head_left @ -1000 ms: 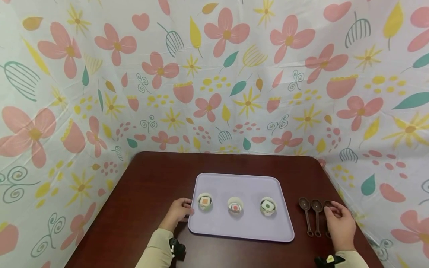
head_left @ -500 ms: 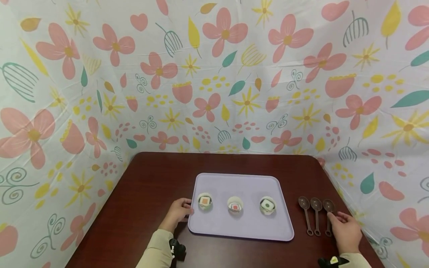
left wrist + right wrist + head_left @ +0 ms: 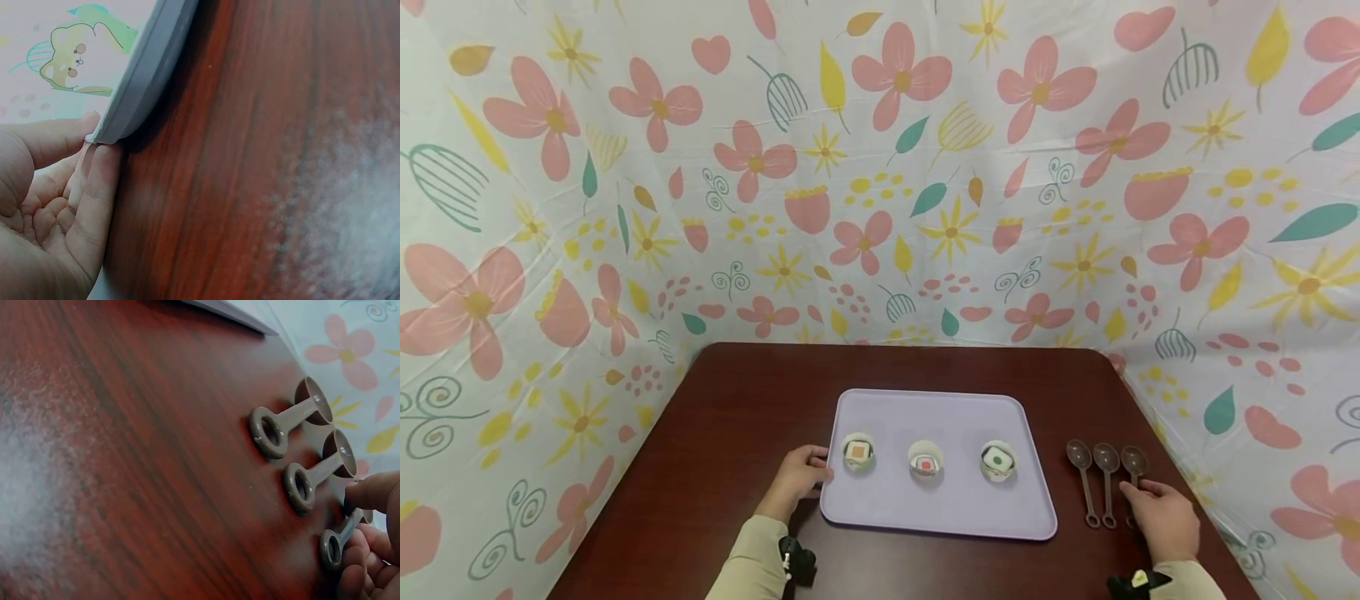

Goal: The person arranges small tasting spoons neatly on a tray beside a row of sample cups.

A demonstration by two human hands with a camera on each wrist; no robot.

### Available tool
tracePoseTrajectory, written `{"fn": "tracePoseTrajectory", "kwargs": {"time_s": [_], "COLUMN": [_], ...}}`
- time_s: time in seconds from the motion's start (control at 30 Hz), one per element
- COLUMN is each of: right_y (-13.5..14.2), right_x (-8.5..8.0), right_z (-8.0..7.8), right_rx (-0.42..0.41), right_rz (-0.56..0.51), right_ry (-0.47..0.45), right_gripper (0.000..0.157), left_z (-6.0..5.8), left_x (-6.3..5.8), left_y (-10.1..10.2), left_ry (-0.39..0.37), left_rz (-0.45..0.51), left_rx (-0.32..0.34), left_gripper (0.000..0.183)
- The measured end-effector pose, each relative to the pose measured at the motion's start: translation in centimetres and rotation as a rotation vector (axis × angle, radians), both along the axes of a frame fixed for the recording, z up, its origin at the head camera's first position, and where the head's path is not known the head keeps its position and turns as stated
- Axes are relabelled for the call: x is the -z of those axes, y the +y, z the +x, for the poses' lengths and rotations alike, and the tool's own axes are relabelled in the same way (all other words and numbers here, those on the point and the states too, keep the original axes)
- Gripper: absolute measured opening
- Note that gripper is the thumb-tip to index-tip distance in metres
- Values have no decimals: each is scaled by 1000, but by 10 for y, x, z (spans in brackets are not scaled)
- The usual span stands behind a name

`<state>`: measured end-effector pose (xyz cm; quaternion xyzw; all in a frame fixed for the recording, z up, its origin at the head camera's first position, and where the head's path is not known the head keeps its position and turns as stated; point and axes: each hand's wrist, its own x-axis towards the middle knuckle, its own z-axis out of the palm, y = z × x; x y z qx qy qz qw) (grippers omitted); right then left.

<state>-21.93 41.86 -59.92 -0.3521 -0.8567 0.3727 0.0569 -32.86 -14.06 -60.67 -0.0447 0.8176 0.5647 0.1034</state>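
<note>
My left hand [image 3: 797, 479] pinches the left rim of a lilac tray [image 3: 940, 508]; in the left wrist view, the thumb [image 3: 59, 137] lies at the rim's top and a finger presses against its outer side. To the tray's right, three brown measuring spoons lie side by side: a left spoon [image 3: 1079, 455], a middle spoon [image 3: 1107, 458] and a right spoon [image 3: 1134, 462]. My right hand [image 3: 1167, 518] pinches the right spoon's handle [image 3: 347, 526] between thumb and fingers, partly hiding it. That spoon appears to lie on the table.
Three small pale round cups stand in a row on the tray: one with an orange-marked block [image 3: 858, 452], one red-marked [image 3: 926, 465], one green-marked [image 3: 997, 458]. The dark wooden table [image 3: 737, 400] meets a flower-patterned cloth [image 3: 880, 167] behind and at both sides.
My right hand has moved from the right spoon's bowl down to its handle, first drawing back rightward, then slightly left. The left hand stays at the tray's rim.
</note>
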Motion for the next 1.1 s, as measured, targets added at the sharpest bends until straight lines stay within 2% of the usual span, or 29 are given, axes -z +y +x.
{"fn": "tracePoseTrajectory", "kwargs": {"time_s": [0.23, 0.73, 1.1], "right_y": [-3, -3, 2], "right_x": [5, 14, 9], "right_z": [-2, 0, -1], "right_rx": [-19, -32, -62], "right_rz": [49, 220, 203], "right_ry": [-3, 130, 84], "right_gripper": [61, 42, 44], "left_z": [1, 2, 1], "left_x": [1, 1, 2], "left_y": [0, 0, 0], "left_ry": [-2, 3, 11], "left_rz": [-9, -7, -3], "left_rx": [-1, -10, -2], "left_gripper": [43, 42, 42]}}
